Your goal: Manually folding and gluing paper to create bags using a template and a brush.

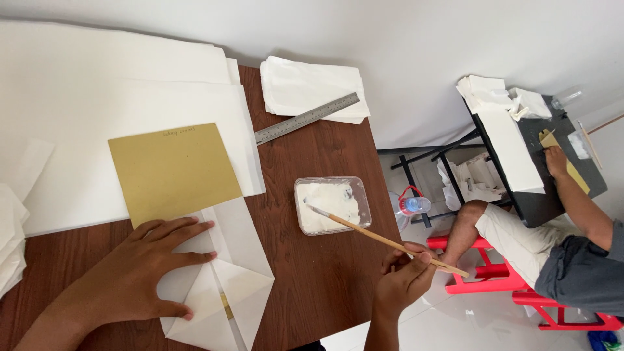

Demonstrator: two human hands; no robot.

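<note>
Head view: left hand [146, 270] spread flat on folded white paper [224, 286], right hand [404, 279] pinching brush [383, 239] over rectangular clear paste tub [332, 205].

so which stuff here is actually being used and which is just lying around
In use:
left hand pressing flat on the folded white paper
right hand holding the brush
tub of white paste
tan card

Lying about:
metal ruler
stack of white sheets
folded paper pile
water bottle

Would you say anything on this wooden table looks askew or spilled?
Nothing is spilled. The steel ruler lies diagonally, one end resting on the stack of white paper; white paste stays inside the clear plastic tub.
</note>
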